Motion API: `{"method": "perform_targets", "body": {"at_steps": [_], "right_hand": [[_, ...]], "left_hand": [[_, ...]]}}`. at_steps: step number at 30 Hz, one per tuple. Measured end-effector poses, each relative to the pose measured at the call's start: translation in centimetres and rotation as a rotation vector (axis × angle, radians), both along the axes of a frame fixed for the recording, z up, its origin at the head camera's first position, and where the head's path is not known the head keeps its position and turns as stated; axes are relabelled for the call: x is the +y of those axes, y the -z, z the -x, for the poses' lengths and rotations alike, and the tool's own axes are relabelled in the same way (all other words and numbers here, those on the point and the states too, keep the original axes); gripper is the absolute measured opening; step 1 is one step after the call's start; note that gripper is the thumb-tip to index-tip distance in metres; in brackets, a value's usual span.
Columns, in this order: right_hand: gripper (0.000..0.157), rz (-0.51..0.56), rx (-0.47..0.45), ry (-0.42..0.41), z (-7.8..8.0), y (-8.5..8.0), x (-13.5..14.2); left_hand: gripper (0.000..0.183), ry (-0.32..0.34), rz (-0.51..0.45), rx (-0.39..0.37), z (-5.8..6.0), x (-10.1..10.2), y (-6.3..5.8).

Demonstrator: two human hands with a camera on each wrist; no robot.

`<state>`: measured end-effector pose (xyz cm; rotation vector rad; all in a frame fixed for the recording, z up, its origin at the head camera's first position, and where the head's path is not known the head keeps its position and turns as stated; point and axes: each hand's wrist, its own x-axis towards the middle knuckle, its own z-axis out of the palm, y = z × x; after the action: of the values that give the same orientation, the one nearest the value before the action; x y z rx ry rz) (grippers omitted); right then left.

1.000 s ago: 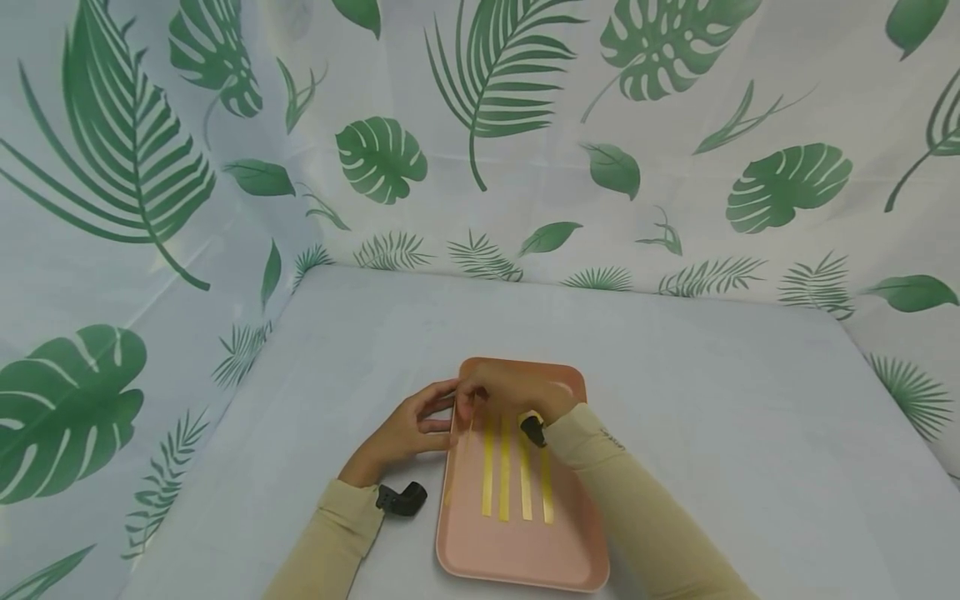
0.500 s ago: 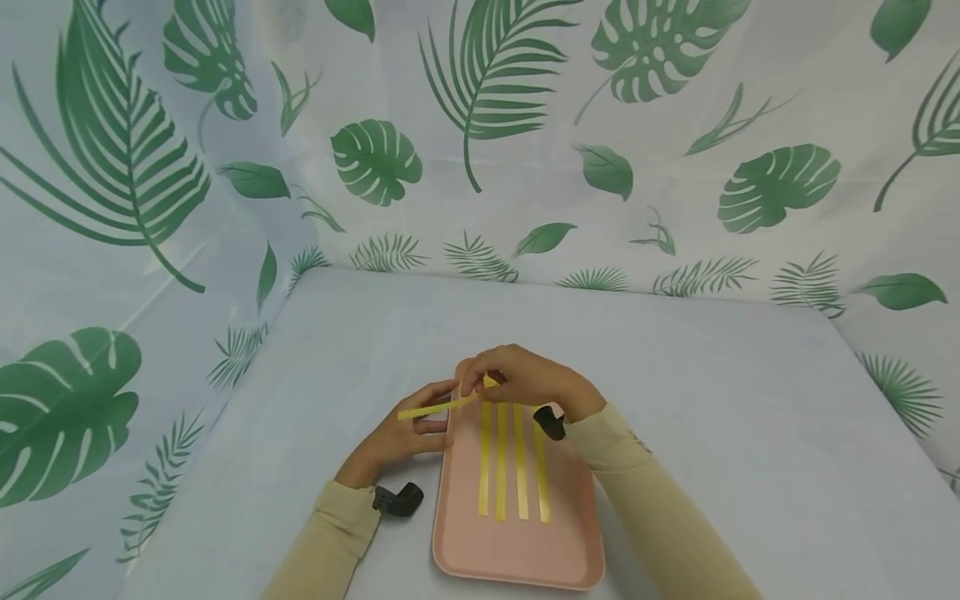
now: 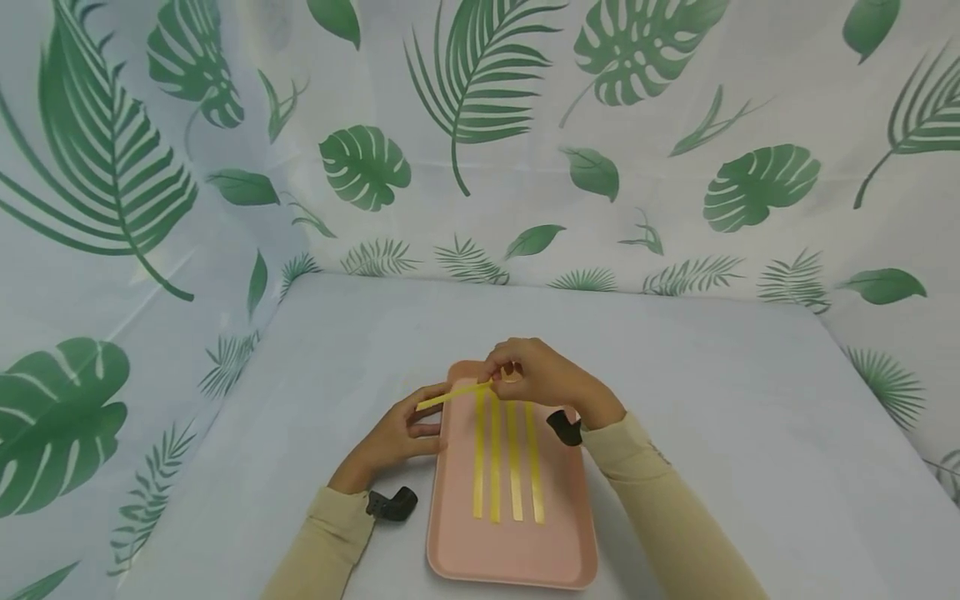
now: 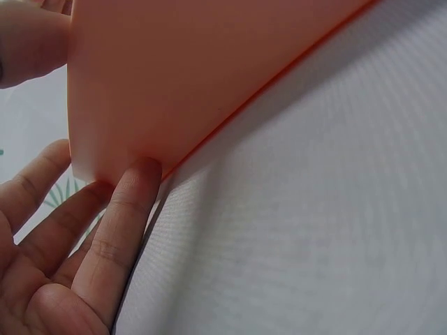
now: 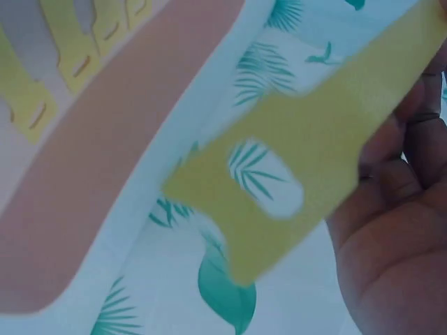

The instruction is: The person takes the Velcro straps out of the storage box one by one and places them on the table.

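Note:
My right hand (image 3: 540,375), above the tray's far end, pinches a flat yellow strip (image 3: 453,395) between thumb and fingers. In the right wrist view, the near end of this strip (image 5: 314,146) is wider, with an oblong hole and a notched tip. Its narrow end points left and overlaps my left hand (image 3: 393,433) in the head view. The left hand's fingertips (image 4: 136,181) touch the outer side of the pink tray (image 3: 510,554), fingers spread and fairly straight. Several similar yellow strips (image 3: 515,467) lie side by side, lengthwise, in the tray.
A pale cloth-covered table (image 3: 712,400) extends around the tray. White fabric walls (image 3: 525,192) with green leaf prints rise behind and at the sides. Black wrist-worn cameras (image 3: 392,504) sit at both cuffs.
The right hand has risen from low over the tray's left edge and moved right, bringing the pinched strip into view. The left hand stays at the tray's side; the view shifts slightly.

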<state>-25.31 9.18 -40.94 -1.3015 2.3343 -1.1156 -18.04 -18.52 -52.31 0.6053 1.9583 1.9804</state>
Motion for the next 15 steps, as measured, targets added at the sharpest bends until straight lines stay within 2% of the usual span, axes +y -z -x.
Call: {"method": "perform_targets", "body": {"at_steps": [9, 15], "right_hand": [[0.013, 0.074, -0.021, 0.041, -0.7, -0.1, 2.5], [0.010, 0.117, -0.090, 0.098, -1.2, 0.2, 4.4]], "left_hand": [[0.085, 0.009, 0.008, 0.040, 0.0, 0.1, 0.1], [0.084, 0.015, -0.003, 0.051, -0.2, 0.0, 0.2]]}}
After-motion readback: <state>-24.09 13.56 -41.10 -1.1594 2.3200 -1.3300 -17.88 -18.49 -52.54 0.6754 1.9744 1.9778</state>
